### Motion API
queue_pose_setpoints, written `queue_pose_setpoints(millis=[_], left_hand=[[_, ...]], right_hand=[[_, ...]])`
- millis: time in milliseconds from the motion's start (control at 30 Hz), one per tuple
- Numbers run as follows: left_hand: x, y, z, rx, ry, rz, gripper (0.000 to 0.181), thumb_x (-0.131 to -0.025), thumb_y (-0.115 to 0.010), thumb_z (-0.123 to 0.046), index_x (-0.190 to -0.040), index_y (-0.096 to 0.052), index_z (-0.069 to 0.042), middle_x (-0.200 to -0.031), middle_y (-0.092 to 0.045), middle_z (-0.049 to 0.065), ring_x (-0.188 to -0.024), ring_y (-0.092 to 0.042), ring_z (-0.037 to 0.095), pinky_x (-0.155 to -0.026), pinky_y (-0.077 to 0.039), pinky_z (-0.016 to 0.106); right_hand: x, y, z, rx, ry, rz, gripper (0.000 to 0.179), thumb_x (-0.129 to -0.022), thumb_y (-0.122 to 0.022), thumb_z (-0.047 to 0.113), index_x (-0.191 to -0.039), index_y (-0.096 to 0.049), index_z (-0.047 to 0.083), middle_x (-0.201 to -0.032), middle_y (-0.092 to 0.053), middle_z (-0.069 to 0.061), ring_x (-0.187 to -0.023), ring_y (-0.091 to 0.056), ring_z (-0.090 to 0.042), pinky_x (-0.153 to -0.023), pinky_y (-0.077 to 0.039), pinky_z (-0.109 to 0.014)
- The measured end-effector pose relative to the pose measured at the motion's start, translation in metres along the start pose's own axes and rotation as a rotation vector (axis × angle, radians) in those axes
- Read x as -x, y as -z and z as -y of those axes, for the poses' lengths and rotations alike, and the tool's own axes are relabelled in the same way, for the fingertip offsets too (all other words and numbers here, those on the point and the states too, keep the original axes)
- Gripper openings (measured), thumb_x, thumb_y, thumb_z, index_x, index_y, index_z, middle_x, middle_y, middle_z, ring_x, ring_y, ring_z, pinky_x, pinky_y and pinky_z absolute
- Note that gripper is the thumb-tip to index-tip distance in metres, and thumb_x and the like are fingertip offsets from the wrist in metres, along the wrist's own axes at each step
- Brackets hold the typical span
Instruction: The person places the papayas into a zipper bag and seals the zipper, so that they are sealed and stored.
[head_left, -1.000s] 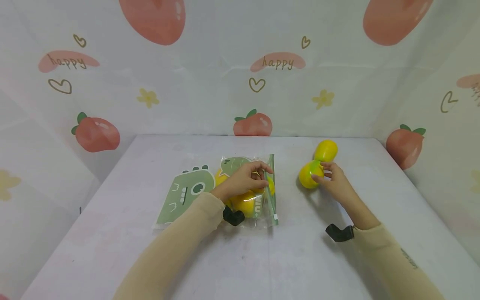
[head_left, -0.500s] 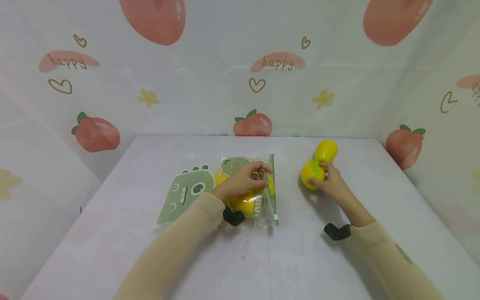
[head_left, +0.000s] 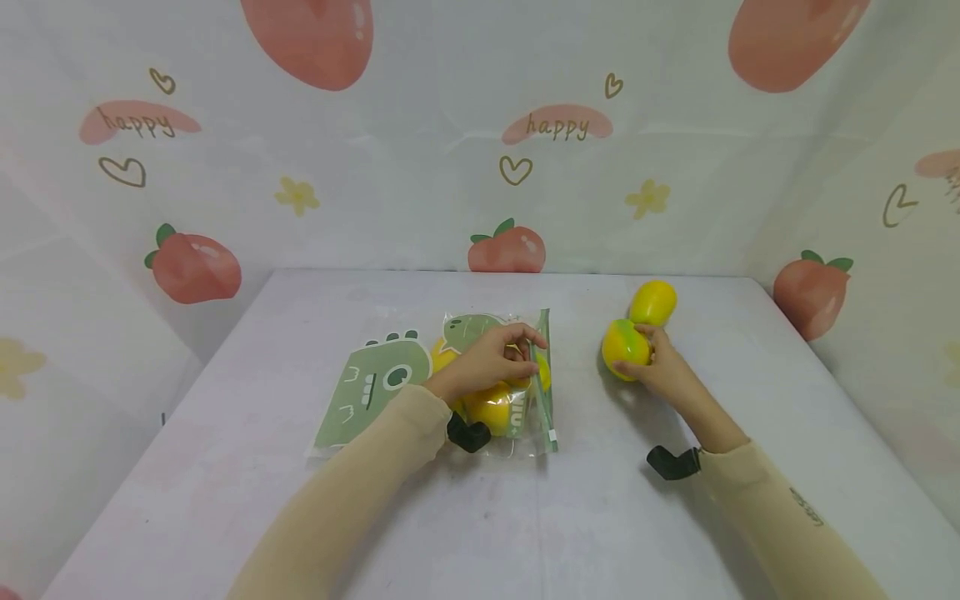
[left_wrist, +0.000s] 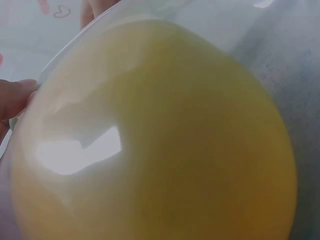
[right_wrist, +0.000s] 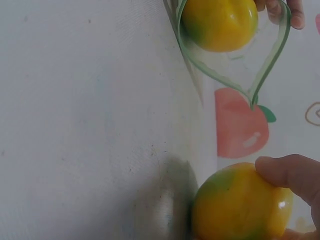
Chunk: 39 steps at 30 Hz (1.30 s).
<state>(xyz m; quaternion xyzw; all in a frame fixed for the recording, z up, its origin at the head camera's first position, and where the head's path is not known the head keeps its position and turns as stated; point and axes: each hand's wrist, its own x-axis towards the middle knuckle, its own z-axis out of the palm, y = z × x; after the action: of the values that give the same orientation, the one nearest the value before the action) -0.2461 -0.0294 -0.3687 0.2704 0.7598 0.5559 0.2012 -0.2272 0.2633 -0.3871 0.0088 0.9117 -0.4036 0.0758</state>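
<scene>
A clear zip bag (head_left: 360, 392) with a green dinosaur print lies on the table, several yellow fruits inside. My left hand (head_left: 491, 358) pinches the upper edge of its mouth. The green-rimmed mouth gapes in the right wrist view, showing one yellow-green mango (right_wrist: 220, 25) within. Another fruit (left_wrist: 165, 140) in the bag fills the left wrist view. Right of the bag, my right hand (head_left: 663, 362) grips a yellow-green mango (head_left: 624, 348), its thumb (right_wrist: 290, 172) against the skin. Behind that one lies a second loose yellow mango (head_left: 654, 302).
The white table (head_left: 480, 517) extends to a cloth backdrop (head_left: 405, 192) printed with peaches, hearts and flowers. Similar cloth hangs along both sides. A black wrist mount sticks out below each cuff.
My right hand has closed around the nearer mango, which shifted slightly right. The left hand and the bag have stayed in place.
</scene>
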Motion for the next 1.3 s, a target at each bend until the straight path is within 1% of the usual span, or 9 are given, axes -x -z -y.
queue_pose_setpoints(millis=[233, 500, 600, 700, 800, 867, 1033, 1233, 1300], left_hand=[[0.001, 0.000, -0.002, 0.002, 0.009, 0.001, 0.033, -0.091, -0.064, -0.003, -0.123, -0.055, -0.002, -0.090, -0.049, 0.007, -0.072, -0.057, 0.019, -0.069, -0.051, 0.021], [0.000, 0.001, -0.001, 0.007, 0.002, 0.005, 0.033, -0.091, -0.064, -0.002, -0.123, -0.056, -0.002, -0.089, -0.049, 0.006, -0.070, -0.057, 0.018, -0.067, -0.050, 0.022], [0.000, 0.001, 0.000, 0.010, 0.006, 0.005, 0.033, -0.091, -0.065, -0.003, -0.123, -0.056, -0.002, -0.088, -0.049, 0.006, -0.070, -0.058, 0.018, -0.066, -0.050, 0.022], [0.000, 0.001, 0.000, 0.014, 0.002, 0.005, 0.033, -0.090, -0.065, -0.002, -0.122, -0.056, -0.002, -0.088, -0.050, 0.006, -0.070, -0.059, 0.019, -0.066, -0.050, 0.022], [-0.001, 0.001, 0.000, 0.012, -0.006, 0.004, 0.033, -0.090, -0.065, -0.002, -0.122, -0.056, -0.001, -0.088, -0.050, 0.006, -0.070, -0.059, 0.019, -0.066, -0.049, 0.022], [-0.001, 0.001, 0.000, 0.011, -0.010, 0.003, 0.034, -0.090, -0.065, -0.001, -0.122, -0.056, 0.000, -0.087, -0.049, 0.006, -0.070, -0.059, 0.018, -0.066, -0.049, 0.022], [-0.001, 0.001, 0.000, 0.011, -0.008, 0.005, 0.034, -0.090, -0.065, -0.001, -0.123, -0.055, 0.000, -0.087, -0.049, 0.006, -0.069, -0.058, 0.018, -0.066, -0.049, 0.021], [0.000, 0.001, -0.001, 0.011, -0.003, 0.005, 0.034, -0.090, -0.065, -0.001, -0.123, -0.055, 0.000, -0.087, -0.049, 0.005, -0.068, -0.056, 0.018, -0.066, -0.048, 0.021], [0.000, 0.000, -0.001, 0.012, -0.007, 0.005, 0.034, -0.090, -0.065, 0.000, -0.122, -0.055, 0.000, -0.087, -0.049, 0.005, -0.068, -0.055, 0.018, -0.065, -0.048, 0.021]], right_hand=[[0.005, 0.003, 0.002, 0.002, -0.015, 0.003, 0.082, -0.090, -0.068, 0.033, -0.151, -0.020, 0.006, -0.147, -0.027, -0.035, -0.130, -0.036, -0.050, -0.102, -0.038, -0.061], [0.011, 0.006, 0.006, -0.022, -0.008, -0.001, 0.083, -0.089, -0.068, 0.035, -0.152, -0.022, 0.010, -0.147, -0.029, -0.033, -0.129, -0.036, -0.048, -0.102, -0.039, -0.059], [0.015, 0.007, 0.008, -0.074, 0.027, -0.006, 0.080, -0.090, -0.069, 0.030, -0.152, -0.023, 0.011, -0.144, -0.031, -0.032, -0.124, -0.042, -0.045, -0.096, -0.048, -0.050], [0.019, 0.008, 0.010, -0.137, 0.069, -0.006, 0.075, -0.090, -0.068, 0.024, -0.152, -0.026, 0.013, -0.141, -0.032, -0.032, -0.116, -0.048, -0.041, -0.084, -0.055, -0.035], [0.023, 0.009, 0.012, -0.178, 0.097, -0.005, 0.070, -0.091, -0.068, 0.020, -0.150, -0.030, 0.015, -0.141, -0.031, -0.031, -0.113, -0.050, -0.040, -0.075, -0.056, -0.023], [0.026, 0.010, 0.013, -0.185, 0.107, -0.007, 0.068, -0.091, -0.067, 0.019, -0.149, -0.032, 0.015, -0.141, -0.030, -0.030, -0.113, -0.050, -0.040, -0.074, -0.054, -0.020], [0.030, 0.010, 0.014, -0.200, 0.131, -0.014, 0.066, -0.091, -0.067, 0.017, -0.147, -0.034, 0.013, -0.139, -0.031, -0.030, -0.111, -0.051, -0.041, -0.074, -0.054, -0.020], [0.031, 0.006, 0.012, -0.218, 0.154, -0.022, 0.061, -0.092, -0.067, 0.022, -0.144, -0.037, 0.011, -0.133, -0.038, -0.026, -0.100, -0.055, -0.031, -0.072, -0.055, -0.022], [0.031, 0.006, 0.012, -0.219, 0.153, -0.025, 0.060, -0.092, -0.067, 0.024, -0.143, -0.038, 0.011, -0.132, -0.039, -0.025, -0.100, -0.055, -0.031, -0.072, -0.055, -0.023]])
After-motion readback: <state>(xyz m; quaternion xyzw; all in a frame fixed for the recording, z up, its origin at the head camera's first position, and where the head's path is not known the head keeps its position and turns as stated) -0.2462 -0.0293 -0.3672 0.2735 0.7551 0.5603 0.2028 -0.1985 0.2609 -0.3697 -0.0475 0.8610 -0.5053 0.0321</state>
